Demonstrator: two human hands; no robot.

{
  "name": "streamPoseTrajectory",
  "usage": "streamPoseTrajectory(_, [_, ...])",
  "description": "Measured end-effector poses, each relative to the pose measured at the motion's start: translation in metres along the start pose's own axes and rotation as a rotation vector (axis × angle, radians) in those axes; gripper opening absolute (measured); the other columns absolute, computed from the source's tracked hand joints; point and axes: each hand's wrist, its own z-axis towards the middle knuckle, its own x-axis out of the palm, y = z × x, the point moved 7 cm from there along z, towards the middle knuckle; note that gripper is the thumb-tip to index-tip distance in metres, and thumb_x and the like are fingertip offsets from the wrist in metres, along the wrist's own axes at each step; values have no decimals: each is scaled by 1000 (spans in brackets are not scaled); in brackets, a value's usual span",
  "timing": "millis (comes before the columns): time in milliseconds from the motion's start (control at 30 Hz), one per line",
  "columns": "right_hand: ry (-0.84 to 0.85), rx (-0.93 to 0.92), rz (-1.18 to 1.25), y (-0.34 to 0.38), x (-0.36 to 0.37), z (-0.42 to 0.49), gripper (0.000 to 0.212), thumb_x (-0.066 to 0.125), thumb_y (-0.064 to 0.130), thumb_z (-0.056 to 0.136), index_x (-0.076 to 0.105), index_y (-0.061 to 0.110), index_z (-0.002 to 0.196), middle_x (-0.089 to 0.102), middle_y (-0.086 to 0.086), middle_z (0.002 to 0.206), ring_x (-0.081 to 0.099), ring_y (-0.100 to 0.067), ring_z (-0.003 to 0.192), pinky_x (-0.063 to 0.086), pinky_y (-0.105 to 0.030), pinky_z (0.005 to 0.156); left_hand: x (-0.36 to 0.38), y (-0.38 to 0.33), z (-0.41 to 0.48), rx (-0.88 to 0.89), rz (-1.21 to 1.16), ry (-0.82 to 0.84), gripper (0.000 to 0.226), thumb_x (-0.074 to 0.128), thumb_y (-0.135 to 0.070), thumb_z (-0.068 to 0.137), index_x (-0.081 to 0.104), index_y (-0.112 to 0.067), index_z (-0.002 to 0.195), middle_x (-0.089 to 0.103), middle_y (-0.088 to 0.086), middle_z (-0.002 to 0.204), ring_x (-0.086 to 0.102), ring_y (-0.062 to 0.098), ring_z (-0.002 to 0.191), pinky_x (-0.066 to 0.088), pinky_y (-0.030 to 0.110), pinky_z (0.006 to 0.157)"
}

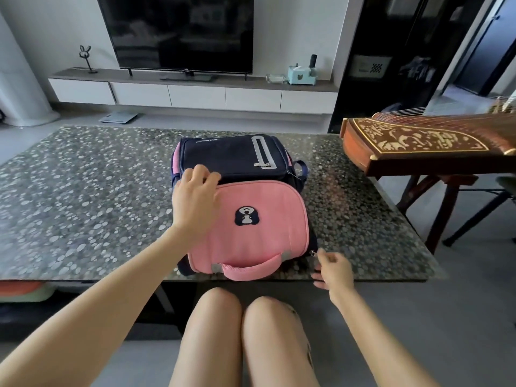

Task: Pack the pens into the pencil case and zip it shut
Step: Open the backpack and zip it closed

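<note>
A dark flat-screen television stands against the white wall on a long low white cabinet with a grey top. A thin black rabbit-eared ornament stands at the cabinet's left end, a pale blue box with a cat face towards its right. A flat grey bathroom scale lies on the grey floor below. Nearer is a dark pebble-patterned table, its top glossy with daylight. To the right, a brown wooden zither with pale inlay rests on a dark stand, in front of a tall black shelving unit.

The left arm stretches in from 7 o'clock, and the left hand sits at 9 o'clock, knuckles up, fingers curled over the bag. The right arm enters from 5 o'clock; the right hand, at 4 o'clock, pinches a zip pull.
</note>
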Motion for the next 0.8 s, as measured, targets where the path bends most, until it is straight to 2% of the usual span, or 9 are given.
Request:
streamPoseTrajectory(100, [217, 179, 206, 6, 20, -16, 29, 42, 43, 96, 42, 18, 109, 61, -24, 99, 66, -34, 77, 55, -37, 57, 14, 57, -42, -513, -46, 319, 66, 53, -57, 79, 43, -9, 123, 49, 20, 120, 50, 39, 107, 46, 46, 84])
streamPoseTrajectory(200, [306, 273, 353, 18, 40, -23, 43, 53, 37, 92, 47, 4, 120, 60, -27, 93, 65, -37, 83, 56, -42, 67, 43, 76, -87, -913, -496, 662, 89, 48, -75, 69, 38, -11, 130, 52, 16, 125, 54, 34, 106, 52, 42, 80])
streamPoseTrajectory(267, [291, 255, 472, 34, 39, -11, 55, 60, 31, 89, 41, 3, 132, 59, -30, 101, 63, -38, 91, 54, -43, 77, 47, 67, -81, -933, -639, 638, 79, 52, -71, 70, 45, -13, 123, 59, 13, 117, 61, 30, 95, 57, 44, 73])
streamPoseTrajectory(400, [249, 74, 601, 66, 16, 21, 92, 63, 22, 87, -6, 31, 147, 45, -17, 137, 53, -29, 117, 44, -44, 98, 61, -10, -75, -989, -1058, 788, 53, 51, -47, 88, 48, -5, 118, 61, 23, 101, 66, 35, 77, 59, 46, 65])
streamPoseTrajectory(533, [-3, 7, 360, 71, -14, 26, 87, 64, 32, 84, 6, 21, 148, 36, -5, 144, 47, -23, 120, 39, -40, 101, 72, -108, -66, -776, -1266, 1079, 37, 46, -33, 94, 46, -8, 122, 59, 19, 111, 62, 31, 95, 56, 38, 75])
streamPoseTrajectory(600, [-46, 50, 389, 60, -19, 29, 96, 70, 38, 78, 8, 17, 148, 29, -11, 150, 41, -30, 128, 39, -45, 103, 76, -116, -45, -437, -962, 1003, 35, 51, -27, 93, 52, -12, 124, 64, 9, 107, 63, 23, 93, 56, 34, 75])
streamPoseTrajectory(667, [-9, 151, 429, 44, -16, 35, 106, 75, 52, 62, 20, 17, 145, 37, -14, 145, 49, -35, 121, 47, -52, 94, 62, -95, -12, -123, -532, 647, 21, 60, -26, 85, 67, -18, 104, 70, -1, 91, 65, 18, 83, 54, 33, 74])
streamPoseTrajectory(733, [103, 279, 391, 35, -7, 32, 103, 68, 68, 57, 33, 18, 139, 47, -13, 138, 54, -37, 113, 51, -52, 85, 37, -62, 9, -3, -248, 288, 19, 70, -34, 74, 68, -21, 89, 67, -1, 84, 61, 24, 83, 49, 31, 73])
streamPoseTrajectory(800, [212, 351, 366, 34, 3, 27, 82, 57, 69, 72, 38, 22, 136, 49, -12, 134, 52, -38, 115, 47, -51, 85, 28, -32, 14, 14, -54, 161, 40, 77, -46, 62, 66, -23, 93, 60, 6, 94, 54, 31, 91, 45, 39, 78])
